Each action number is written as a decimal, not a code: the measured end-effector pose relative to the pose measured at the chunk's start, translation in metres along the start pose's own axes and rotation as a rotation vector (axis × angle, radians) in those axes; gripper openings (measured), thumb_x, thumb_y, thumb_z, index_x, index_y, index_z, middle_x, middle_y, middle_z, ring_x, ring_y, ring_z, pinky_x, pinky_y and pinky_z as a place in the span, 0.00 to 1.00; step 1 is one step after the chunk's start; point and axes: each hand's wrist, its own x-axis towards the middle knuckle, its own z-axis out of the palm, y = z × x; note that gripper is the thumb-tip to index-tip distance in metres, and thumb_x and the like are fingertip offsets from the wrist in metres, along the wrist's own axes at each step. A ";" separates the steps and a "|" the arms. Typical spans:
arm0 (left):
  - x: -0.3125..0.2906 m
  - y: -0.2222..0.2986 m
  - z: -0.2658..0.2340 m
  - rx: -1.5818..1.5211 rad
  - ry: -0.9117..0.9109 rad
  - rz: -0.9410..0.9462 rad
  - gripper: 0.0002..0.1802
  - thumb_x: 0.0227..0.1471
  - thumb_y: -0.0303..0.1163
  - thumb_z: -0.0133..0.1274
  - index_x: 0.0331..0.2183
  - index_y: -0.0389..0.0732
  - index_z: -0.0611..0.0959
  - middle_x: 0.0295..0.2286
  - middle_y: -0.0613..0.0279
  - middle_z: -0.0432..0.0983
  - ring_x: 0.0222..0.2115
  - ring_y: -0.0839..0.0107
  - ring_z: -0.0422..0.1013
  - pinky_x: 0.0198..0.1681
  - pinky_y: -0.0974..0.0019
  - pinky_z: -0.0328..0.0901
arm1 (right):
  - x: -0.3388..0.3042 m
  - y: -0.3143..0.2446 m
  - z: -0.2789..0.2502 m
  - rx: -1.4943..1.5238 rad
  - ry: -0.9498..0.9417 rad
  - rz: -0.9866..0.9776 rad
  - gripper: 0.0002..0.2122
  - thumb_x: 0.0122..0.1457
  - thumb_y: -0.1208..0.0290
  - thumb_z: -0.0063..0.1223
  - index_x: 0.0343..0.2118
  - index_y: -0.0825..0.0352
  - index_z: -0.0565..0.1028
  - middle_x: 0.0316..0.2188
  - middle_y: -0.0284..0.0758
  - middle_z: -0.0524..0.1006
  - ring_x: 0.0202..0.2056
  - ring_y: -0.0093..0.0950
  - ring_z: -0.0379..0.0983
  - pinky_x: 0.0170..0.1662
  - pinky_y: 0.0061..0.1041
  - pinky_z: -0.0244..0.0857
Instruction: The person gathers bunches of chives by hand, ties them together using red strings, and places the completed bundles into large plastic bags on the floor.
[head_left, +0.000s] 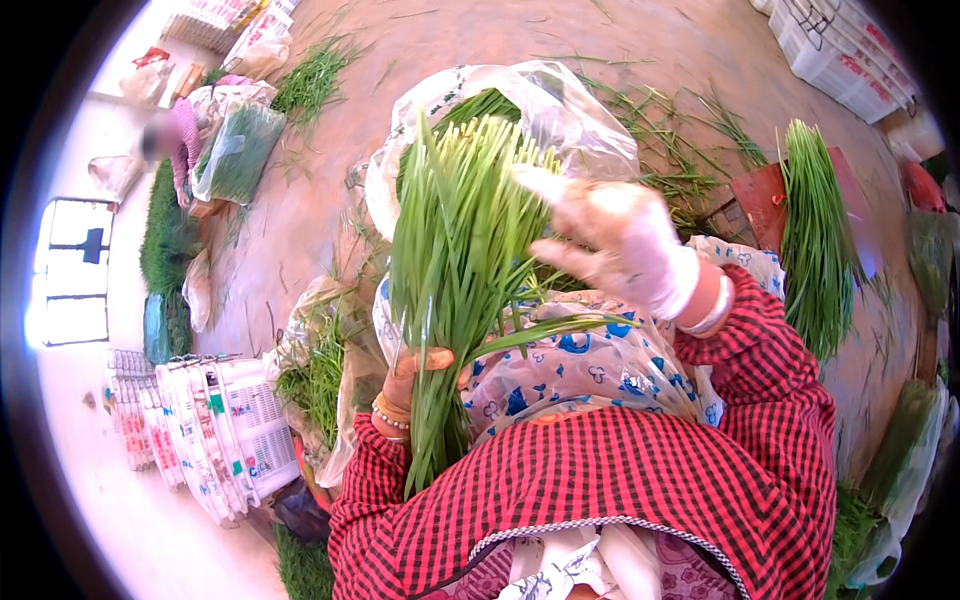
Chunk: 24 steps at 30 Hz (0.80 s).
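At frame centre, the left hand point(415, 368) grips a chive bundle point(460, 250); the gloved right hand point(620, 240), fingers spread, touches its tips.

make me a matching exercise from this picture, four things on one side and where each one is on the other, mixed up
Things:
1. bunch of green chives
2. left hand
3. right hand
4. white crates

Places or states:
A. top right, on the ground
B. gloved, fingers spread beside the leaf tops
C. bare, gripped round the stalk ends
D. held upright over the lap, in front of a clear plastic bag

Pairs: 1-D, 2-C, 3-B, 4-A
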 end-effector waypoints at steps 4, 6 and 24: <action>0.003 -0.012 -0.005 0.111 0.028 -0.015 0.33 0.42 0.35 0.60 0.50 0.29 0.74 0.42 0.49 0.78 0.24 0.69 0.71 0.27 0.69 0.65 | 0.001 0.011 0.027 0.004 -0.144 0.045 0.15 0.58 0.64 0.56 0.48 0.62 0.75 0.25 0.40 0.76 0.25 0.35 0.76 0.27 0.31 0.70; -0.004 -0.023 -0.019 0.149 0.090 -0.018 0.32 0.42 0.35 0.61 0.50 0.30 0.75 0.41 0.52 0.78 0.25 0.69 0.71 0.29 0.68 0.66 | -0.004 0.019 0.035 0.162 -0.108 0.068 0.10 0.60 0.67 0.54 0.40 0.65 0.78 0.27 0.40 0.77 0.27 0.34 0.78 0.29 0.30 0.71; -0.012 -0.042 -0.092 0.325 0.003 -0.076 0.30 0.47 0.31 0.65 0.51 0.35 0.74 0.46 0.54 0.76 0.44 0.62 0.73 0.48 0.58 0.69 | -0.002 0.078 -0.045 0.173 -0.190 0.277 0.26 0.57 0.57 0.60 0.55 0.65 0.71 0.58 0.47 0.66 0.61 0.36 0.60 0.64 0.35 0.52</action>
